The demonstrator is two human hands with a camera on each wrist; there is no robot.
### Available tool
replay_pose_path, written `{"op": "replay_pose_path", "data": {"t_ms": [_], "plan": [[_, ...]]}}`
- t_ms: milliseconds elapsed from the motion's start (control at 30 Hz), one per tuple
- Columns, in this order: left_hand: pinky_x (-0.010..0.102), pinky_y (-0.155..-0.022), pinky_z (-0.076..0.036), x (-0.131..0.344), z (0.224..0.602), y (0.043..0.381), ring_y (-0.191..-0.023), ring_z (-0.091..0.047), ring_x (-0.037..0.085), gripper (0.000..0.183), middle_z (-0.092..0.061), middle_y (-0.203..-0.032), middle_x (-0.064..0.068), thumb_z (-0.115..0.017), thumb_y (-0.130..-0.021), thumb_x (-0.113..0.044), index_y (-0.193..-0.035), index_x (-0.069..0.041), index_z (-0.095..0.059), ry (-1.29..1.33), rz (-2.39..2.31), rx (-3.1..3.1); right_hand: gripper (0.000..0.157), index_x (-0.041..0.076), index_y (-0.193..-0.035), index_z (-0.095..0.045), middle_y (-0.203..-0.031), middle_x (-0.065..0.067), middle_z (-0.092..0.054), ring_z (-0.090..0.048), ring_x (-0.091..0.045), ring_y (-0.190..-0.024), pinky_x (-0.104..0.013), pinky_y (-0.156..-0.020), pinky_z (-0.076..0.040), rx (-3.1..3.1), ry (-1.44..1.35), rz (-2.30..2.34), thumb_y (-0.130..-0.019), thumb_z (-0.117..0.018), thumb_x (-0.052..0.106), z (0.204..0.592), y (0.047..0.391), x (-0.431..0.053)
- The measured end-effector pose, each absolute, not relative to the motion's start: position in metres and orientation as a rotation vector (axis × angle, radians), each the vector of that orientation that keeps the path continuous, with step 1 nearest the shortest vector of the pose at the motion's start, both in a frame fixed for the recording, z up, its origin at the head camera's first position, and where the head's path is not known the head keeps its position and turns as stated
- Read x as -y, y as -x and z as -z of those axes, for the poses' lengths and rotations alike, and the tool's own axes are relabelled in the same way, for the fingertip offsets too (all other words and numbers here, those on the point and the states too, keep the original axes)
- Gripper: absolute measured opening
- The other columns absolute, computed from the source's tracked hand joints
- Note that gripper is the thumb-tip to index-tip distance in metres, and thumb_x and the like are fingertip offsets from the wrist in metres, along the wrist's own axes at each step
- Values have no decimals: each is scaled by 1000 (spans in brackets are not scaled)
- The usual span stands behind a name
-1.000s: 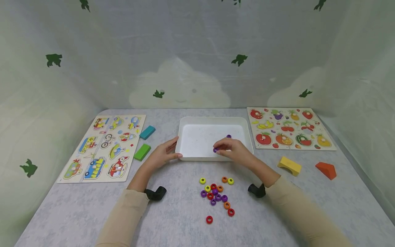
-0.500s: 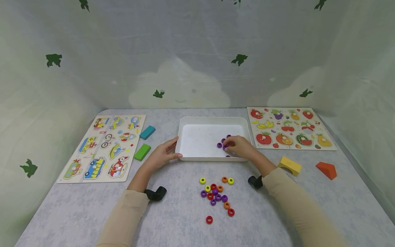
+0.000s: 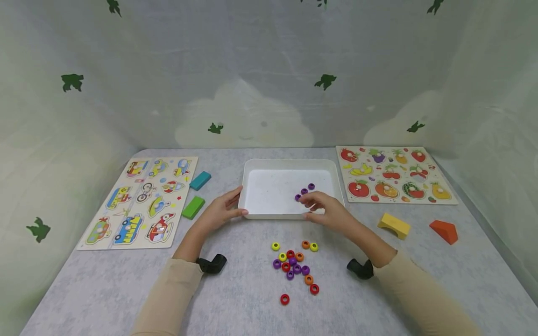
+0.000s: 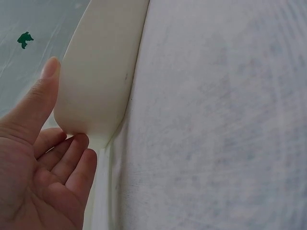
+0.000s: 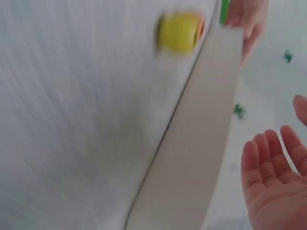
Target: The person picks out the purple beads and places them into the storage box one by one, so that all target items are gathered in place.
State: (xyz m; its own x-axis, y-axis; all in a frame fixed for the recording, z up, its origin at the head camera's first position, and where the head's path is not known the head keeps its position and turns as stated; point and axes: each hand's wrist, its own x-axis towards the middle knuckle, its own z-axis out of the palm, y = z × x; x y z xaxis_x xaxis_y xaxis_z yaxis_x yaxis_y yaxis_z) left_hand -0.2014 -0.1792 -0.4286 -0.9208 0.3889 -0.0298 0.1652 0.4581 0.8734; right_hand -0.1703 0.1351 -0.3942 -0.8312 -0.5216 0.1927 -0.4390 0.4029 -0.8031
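Note:
A white tray [image 3: 290,164] sits mid-table with three purple rings [image 3: 304,191] lying in its right half. My right hand [image 3: 311,206] hovers over the tray's front right rim with relaxed fingers and holds nothing. The right wrist view shows its bare palm [image 5: 276,184] beside the tray wall [image 5: 192,158]. My left hand [image 3: 237,202] rests against the tray's front left corner, with the thumb [image 4: 36,98] along the side wall [image 4: 103,67] and the fingers at the front. A pile of several red, orange, yellow and purple rings [image 3: 294,267] lies in front of the tray.
A vehicle puzzle board [image 3: 143,198] lies at the left with a teal block [image 3: 200,180] and a green block [image 3: 194,207] beside it. At the right are a fruit puzzle board [image 3: 392,175], a yellow arch block [image 3: 393,225] and an orange wedge [image 3: 443,231]. Fabric walls enclose three sides.
My right hand carried purple rings into the tray, let them go and drew back to the front rim. The tray held one ring before, now three. The left hand stayed put.

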Motion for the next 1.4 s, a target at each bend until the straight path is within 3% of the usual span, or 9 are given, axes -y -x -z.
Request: {"op": "replay_pose_path", "data": {"t_ms": [267,533,767,967,1100,1400], "plan": [[25,-93,-29,179,428,201,-117,-28,13,82,-20,-134,-1,-65,-65,-38,-132,-15,-23,-475,-1456,-2480,33,5,-104,-51,-97,-7,-54,-51,-21,-84,-31,-73,-45,-2311,968,1409,-75,-61,18,411,121,-139],[25,-93,-29,179,429,201,-117,-28,14,82,-20,-134,0,-65,-65,-37,-132,-14,-23,-477,-1456,-2484,21,17,-99,-55,-95,4,-55,-50,-11,-84,-24,-72,-45,-2164,876,1254,-78,-58,16,427,98,-139],[24,-92,-29,180,429,201,-116,-29,14,82,-21,-134,0,-65,-65,-38,-132,-14,-23,-482,-1458,-2485,17,26,-95,-58,-99,14,-52,-46,-3,-93,-23,-81,-41,-2283,940,1053,-80,-56,19,427,97,-139],[24,-92,-29,179,429,201,-116,-29,13,83,-21,-134,0,-65,-65,-38,-132,-13,-23,-493,-1449,-2493,17,17,-95,-59,-91,11,-54,-49,-6,-81,-23,-71,-45,-2350,928,1228,-79,-57,19,412,111,-139],[24,-93,-28,179,429,201,-116,-29,13,82,-21,-134,1,-65,-65,-38,-132,-13,-23,-499,-1444,-2499,17,11,-94,-59,-89,4,-55,-51,-9,-78,-25,-71,-46,-2484,862,1420,-78,-57,10,393,128,-137],[26,-93,-28,179,430,202,-117,-28,14,81,-21,-134,0,-64,-66,-37,-132,-15,-23,-493,-1454,-2486,22,8,-98,-58,-92,2,-55,-53,-9,-81,-22,-72,-46,-2754,582,1399,-77,-58,14,415,202,-143]]}}
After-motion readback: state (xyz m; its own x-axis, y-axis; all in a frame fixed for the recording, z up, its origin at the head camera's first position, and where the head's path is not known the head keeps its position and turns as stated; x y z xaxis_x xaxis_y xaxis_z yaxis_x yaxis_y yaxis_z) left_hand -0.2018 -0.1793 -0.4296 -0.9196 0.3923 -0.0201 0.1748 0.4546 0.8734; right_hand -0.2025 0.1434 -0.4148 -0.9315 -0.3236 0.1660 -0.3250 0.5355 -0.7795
